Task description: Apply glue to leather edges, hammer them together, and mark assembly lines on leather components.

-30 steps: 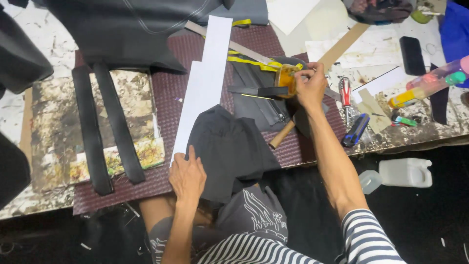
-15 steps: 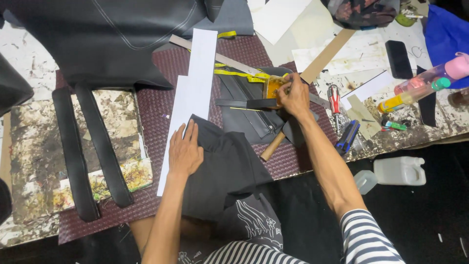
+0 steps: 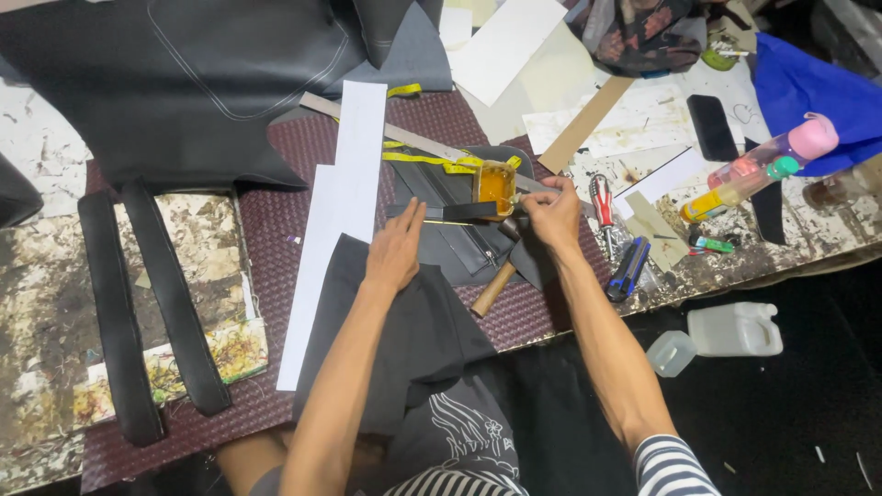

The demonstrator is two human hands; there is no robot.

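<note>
The left hand lies flat and open on the dark fabric piece, its fingertips touching a narrow black strip. The right hand is closed around the end of this strip, just beside a small jar of amber glue — both sit on a dark panel on the bench. A wooden-handled hammer (partly hidden) lies under the right wrist, and a yellow measuring tape runs near the jar.

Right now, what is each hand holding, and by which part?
Right hand pinches the black strip at its right end; left hand presses its left end flat.
</note>
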